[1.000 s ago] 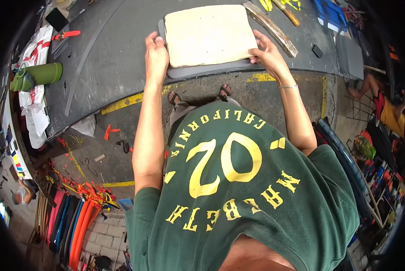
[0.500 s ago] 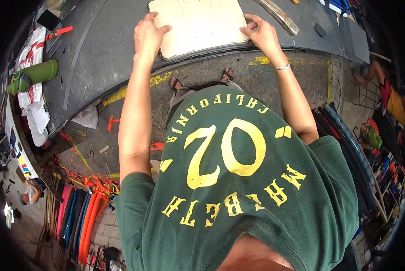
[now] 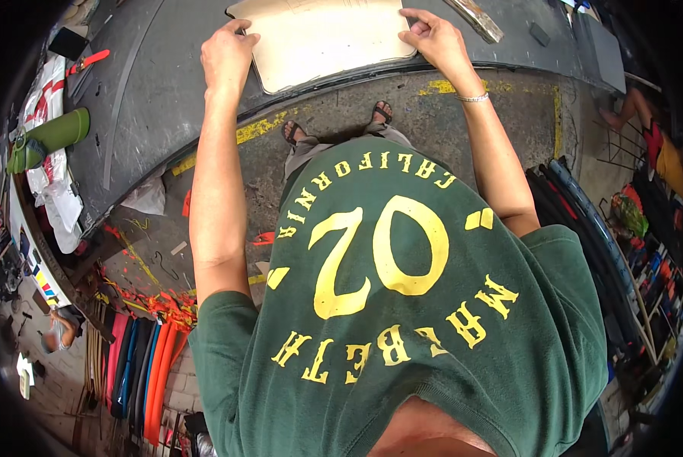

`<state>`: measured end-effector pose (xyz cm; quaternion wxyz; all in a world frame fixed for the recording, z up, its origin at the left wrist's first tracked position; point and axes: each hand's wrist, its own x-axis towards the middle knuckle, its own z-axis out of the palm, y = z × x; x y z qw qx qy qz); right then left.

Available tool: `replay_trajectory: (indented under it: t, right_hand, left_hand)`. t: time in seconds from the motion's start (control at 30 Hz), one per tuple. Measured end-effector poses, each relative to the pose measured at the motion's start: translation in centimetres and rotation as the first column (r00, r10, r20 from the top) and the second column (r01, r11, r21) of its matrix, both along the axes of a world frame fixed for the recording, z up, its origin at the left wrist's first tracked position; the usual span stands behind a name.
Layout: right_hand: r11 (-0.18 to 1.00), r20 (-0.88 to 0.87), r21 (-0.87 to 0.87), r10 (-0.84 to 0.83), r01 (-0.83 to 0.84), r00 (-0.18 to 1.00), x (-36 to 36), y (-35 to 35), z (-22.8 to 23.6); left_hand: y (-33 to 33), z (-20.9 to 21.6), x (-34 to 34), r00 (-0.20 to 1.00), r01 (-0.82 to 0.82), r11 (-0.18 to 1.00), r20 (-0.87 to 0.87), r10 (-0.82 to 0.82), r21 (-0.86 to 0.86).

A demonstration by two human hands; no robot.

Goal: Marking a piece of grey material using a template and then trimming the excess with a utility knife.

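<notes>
A flat, pale cream panel (image 3: pixel 330 46) with rounded corners and a dark rim lies at the front edge of the dark worktable, its far end cut off by the top of the view. My left hand (image 3: pixel 228 57) grips its left edge, thumb on the upper face and fingers around the rim. On the opposite side my right hand (image 3: pixel 435 44) pinches the right edge between thumb and fingers. Small dark marks dot the panel's face. Whether a second sheet lies under it, I cannot tell.
A worn wooden bar (image 3: pixel 478 21) and a small dark block (image 3: pixel 539 33) lie right of the panel on the dark table (image 3: pixel 166 99). Leftward are a green rolled bundle (image 3: pixel 61 129) and white plastic sheeting (image 3: pixel 58 190). Colourful fabric rolls (image 3: pixel 158 373) stand lower left. Another person's leg (image 3: pixel 632 107) shows at right.
The panel has shifted slightly left and away from me, tilting a little. My left hand has moved left and up with its edge; my right hand has moved slightly up, still at the right edge.
</notes>
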<state>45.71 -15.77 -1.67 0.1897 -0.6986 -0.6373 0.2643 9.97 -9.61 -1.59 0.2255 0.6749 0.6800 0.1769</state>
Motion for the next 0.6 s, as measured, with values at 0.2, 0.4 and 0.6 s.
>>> replay_trajectory:
  t: [0.2,0.4,0.6]
  right_hand:
    - [0.996,-0.254,-0.034,-0.089,0.083,0.963,-1.0,-0.1,1.1]
    - [0.995,-0.268,-0.094,-0.059,0.035,0.962,-0.2,0.3,1.1]
    - [0.992,-0.045,-0.103,0.07,-0.074,0.997,1.7,1.1,-0.2]
  left_hand:
    - [-0.1,-0.1,-0.6,0.999,0.04,0.999,-0.022,-0.04,0.0]
    - [0.2,-1.3,-1.2,0.998,0.063,0.997,-0.005,-0.063,0.04]
    - [0.8,-1.2,-0.5,0.993,0.083,0.996,0.086,-0.086,0.03]
